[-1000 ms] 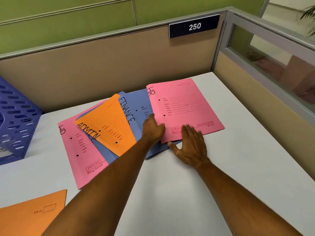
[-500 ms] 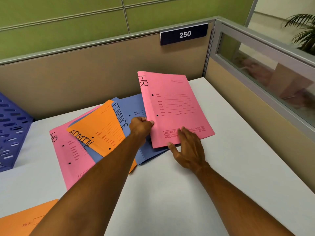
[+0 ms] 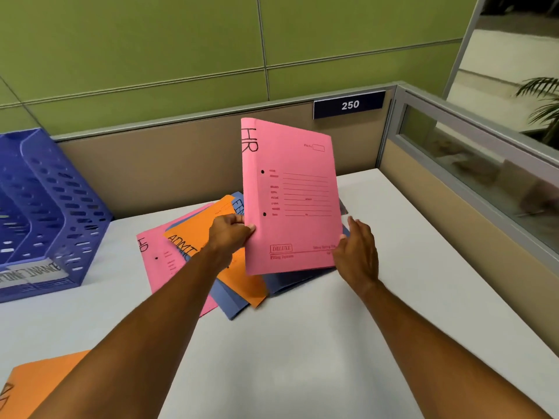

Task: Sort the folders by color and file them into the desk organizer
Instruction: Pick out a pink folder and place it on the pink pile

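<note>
From the head view, your left hand (image 3: 230, 234) has its grip closed on the spine edge of the pink card folder marked HR (image 3: 290, 195), which stands lifted and nearly upright above the white table (image 3: 302, 343). Your right hand (image 3: 358, 252) touches its lower right edge, fingers spread and relaxed. Under it lies a fanned pile: an orange ADMIN folder (image 3: 199, 234), a blue folder (image 3: 290, 282), another pink folder (image 3: 160, 264). The blue perforated plastic organizer (image 3: 51, 213) stands at nine o'clock.
</note>
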Available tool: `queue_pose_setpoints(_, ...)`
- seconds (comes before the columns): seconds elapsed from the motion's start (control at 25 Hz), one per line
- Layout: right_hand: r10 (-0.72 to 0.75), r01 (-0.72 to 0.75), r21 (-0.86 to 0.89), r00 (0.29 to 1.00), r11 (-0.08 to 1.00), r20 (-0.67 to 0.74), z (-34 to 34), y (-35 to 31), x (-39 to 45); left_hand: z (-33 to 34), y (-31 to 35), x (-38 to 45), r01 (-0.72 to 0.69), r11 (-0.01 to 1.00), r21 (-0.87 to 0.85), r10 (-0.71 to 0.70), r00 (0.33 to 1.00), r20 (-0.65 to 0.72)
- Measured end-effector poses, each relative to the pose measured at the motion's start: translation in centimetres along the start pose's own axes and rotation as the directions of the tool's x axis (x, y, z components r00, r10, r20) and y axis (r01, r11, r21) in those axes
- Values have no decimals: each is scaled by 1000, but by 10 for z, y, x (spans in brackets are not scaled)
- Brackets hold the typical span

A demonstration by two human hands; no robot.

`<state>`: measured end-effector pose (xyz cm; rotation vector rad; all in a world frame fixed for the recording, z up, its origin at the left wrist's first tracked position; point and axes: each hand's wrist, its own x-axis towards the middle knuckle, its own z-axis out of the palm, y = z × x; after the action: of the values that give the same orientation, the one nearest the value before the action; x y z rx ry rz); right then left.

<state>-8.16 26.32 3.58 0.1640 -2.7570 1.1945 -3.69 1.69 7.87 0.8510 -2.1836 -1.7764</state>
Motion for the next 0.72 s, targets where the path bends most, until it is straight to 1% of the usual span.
queue_pose_setpoints(0.12,109,-111,126,994,986,24,4,-19,-6,-41,2,-15,-22,1000,-7,22,1000,7)
queue_pose_setpoints(0.2,150,-157,218,988,963,47,11,-33,-16,-73,1,-28,-31,1000,-5,31,999,31)
queue_pose_setpoints(0.28,180,-189,328,982,926,57,18,-50,-28,-108,0,-40,-31,999,-7,32,998,62)
queue_pose_setpoints(0.4,172,-192,471,981,861,84,31,-76,-49,-161,-6,-57,-13,1000,-18,14,995,101)
queue_pose_setpoints(0.48,179,-231,567,973,790,146,39,-94,-65,-195,-13,-65,3,999,-34,1,994,110)
queue_pose_setpoints(0.56,180,-293,675,955,677,234,48,-112,-84,-230,-23,-75,31,998,-54,-25,994,106)
queue_pose_setpoints(0.64,131,-341,721,934,603,332,59,-129,-102,-264,-35,-84,60,995,-74,-53,994,95)
queue_pose_setpoints(0.72,79,-397,725,899,562,431,70,-147,-119,-295,-47,-95,72,993,-95,-64,994,89)
